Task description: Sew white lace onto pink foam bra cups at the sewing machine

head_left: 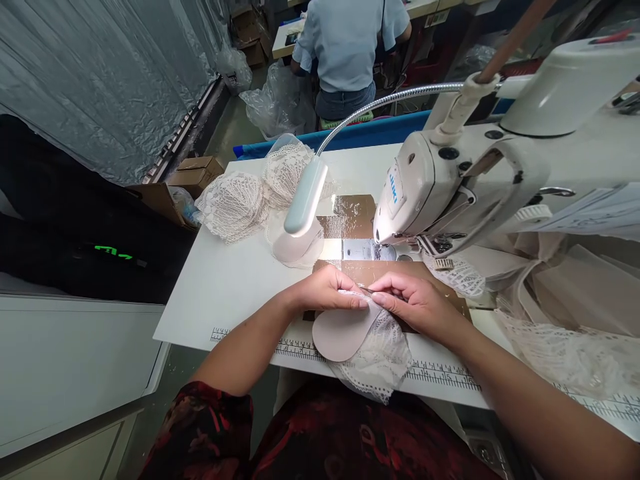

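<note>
1. Closest in, at 6 o'clock, there's a dark red patterned sleeve (200, 427) and both forearms coming up to the white sewing table (220, 280).
2. Left hand (327, 290) is curled, fingertips pinching the top edge of a smooth beige foam cup pad (340, 333). Right hand (417, 300) is at 3 o'clock of it, pretty much touching, fingers closed on the same edge where a piece of white scalloped lace (380, 360) meets the pad.
3. Pad and lace sit at the table's near edge, lace hanging over the printed ruler strip (440, 373).
4. Just past the hands at 12 o'clock: shiny metal needle plate (357, 250) and the white sewing machine head (425, 193).
5. At 11 o'clock, a pale gooseneck lamp (305, 200), then a pile of white lace cups (250, 197).
6. Way back at 12, a person in a light blue shirt (350, 40), back turned.
</note>
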